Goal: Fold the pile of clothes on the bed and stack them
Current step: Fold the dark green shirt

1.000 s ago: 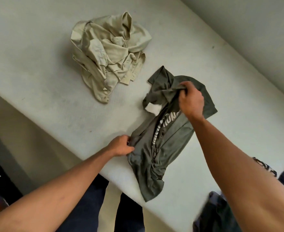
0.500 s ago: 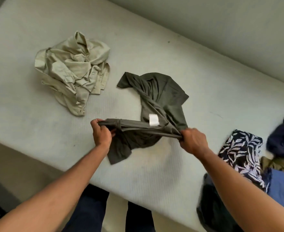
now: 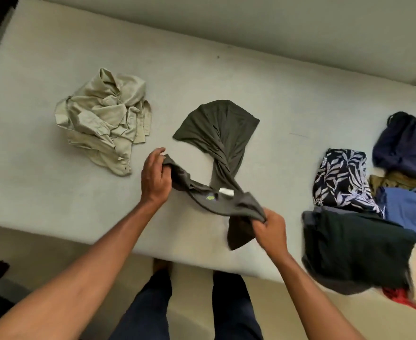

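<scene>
An olive-green T-shirt [image 3: 216, 133] lies twisted in the middle of the bed [image 3: 54, 45], its far part spread on the mattress. A white label shows at its neck end near me. My left hand [image 3: 154, 179] grips one near corner of the shirt, my right hand [image 3: 269, 228] grips the other, and the cloth sags between them just above the mattress. A crumpled beige shirt [image 3: 104, 119] sits on the bed to the left, apart from both hands.
At the right edge of the bed lies a pile of clothes: a dark floral piece [image 3: 339, 177], a dark green garment [image 3: 356, 249], a blue one [image 3: 410, 209], a navy one [image 3: 406, 143] and a cream one. My legs stand at the bed's near edge.
Both hands have lifted the olive shirt's near edge and drawn it apart; the shirt has turned and twisted. The view has swung right, bringing the clothes pile into sight.
</scene>
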{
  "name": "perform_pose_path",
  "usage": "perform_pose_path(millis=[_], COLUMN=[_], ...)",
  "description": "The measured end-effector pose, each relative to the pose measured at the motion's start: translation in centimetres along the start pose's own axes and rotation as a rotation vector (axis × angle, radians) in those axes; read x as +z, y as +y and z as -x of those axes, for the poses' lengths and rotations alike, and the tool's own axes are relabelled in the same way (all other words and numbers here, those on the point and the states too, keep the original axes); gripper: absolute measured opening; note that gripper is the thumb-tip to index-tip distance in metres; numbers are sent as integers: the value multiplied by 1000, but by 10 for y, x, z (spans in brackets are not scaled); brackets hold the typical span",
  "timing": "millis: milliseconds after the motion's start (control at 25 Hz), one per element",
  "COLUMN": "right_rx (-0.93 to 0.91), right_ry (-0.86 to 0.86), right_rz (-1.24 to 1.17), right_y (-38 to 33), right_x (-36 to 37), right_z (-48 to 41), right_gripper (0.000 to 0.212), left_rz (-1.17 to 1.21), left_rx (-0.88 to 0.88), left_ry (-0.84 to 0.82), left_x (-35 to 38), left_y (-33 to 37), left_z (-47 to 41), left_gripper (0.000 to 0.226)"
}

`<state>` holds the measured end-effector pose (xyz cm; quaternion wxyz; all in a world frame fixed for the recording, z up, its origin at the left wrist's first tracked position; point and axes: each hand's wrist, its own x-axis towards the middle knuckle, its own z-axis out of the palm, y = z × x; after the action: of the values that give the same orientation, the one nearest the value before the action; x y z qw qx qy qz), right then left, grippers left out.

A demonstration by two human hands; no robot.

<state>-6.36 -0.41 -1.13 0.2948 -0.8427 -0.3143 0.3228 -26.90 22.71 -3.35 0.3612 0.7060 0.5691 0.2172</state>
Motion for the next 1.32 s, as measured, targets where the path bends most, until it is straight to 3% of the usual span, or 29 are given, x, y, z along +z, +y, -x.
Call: perform_pose_path(millis=[80, 160, 280, 400, 440, 520, 600, 760, 800, 880, 960, 1000, 1120, 1200, 1320], right_rx=[73, 147, 351, 556, 531, 307, 134, -7, 4, 183, 355, 357, 334, 388, 307], right_ry=[200, 399, 758, 894, 958, 1077, 1071, 1064, 1017, 810, 446, 265, -45, -47, 2], right_rz=[-71, -7, 78, -257, -448, -937, -1332, -1699, -1591, -910, -225, -49, 246, 329, 334], right_y=[-38, -65, -82, -115, -129, -157, -171, -185, -185, -168, -126, -103, -7, 49, 105], right_x=[-4, -13, -17, -14, -14, -34, -70, -137, -146, -150, -129, -113, -42, 0, 26], right_z=[0, 9, 32, 57, 63, 57, 20, -125, -171, -263, -322, -337, -324, -271, -187], right_gripper=[24, 18, 45, 45, 44, 42, 45, 29, 27, 48, 71, 73, 62, 55, 52], left_rz=[124, 89, -102, 7, 119, 285, 369, 291, 231, 88, -189, -353, -561, -519, -497], left_rx=[-33, 39, 87, 65, 60, 86, 140, 210, 147, 44, 70, 87, -79, -272, -176], left_ry=[-25, 56, 171, 301, 367, 510, 606, 554, 474, 195, -86, -202, -469, -535, -489], left_x=[-26, -56, -99, -122, -127, -125, -118, -64, -39, 24, 87, 114, 166, 170, 156], left_y=[17, 28, 37, 64, 80, 123, 167, 233, 243, 252, 227, 201, 84, 14, -42], left_z=[-9, -12, -10, 1, 3, -3, -27, -149, -188, -257, -286, -285, -224, -155, -66], left_gripper=[30, 23, 24, 28, 27, 20, 17, 27, 33, 48, 64, 69, 74, 73, 68])
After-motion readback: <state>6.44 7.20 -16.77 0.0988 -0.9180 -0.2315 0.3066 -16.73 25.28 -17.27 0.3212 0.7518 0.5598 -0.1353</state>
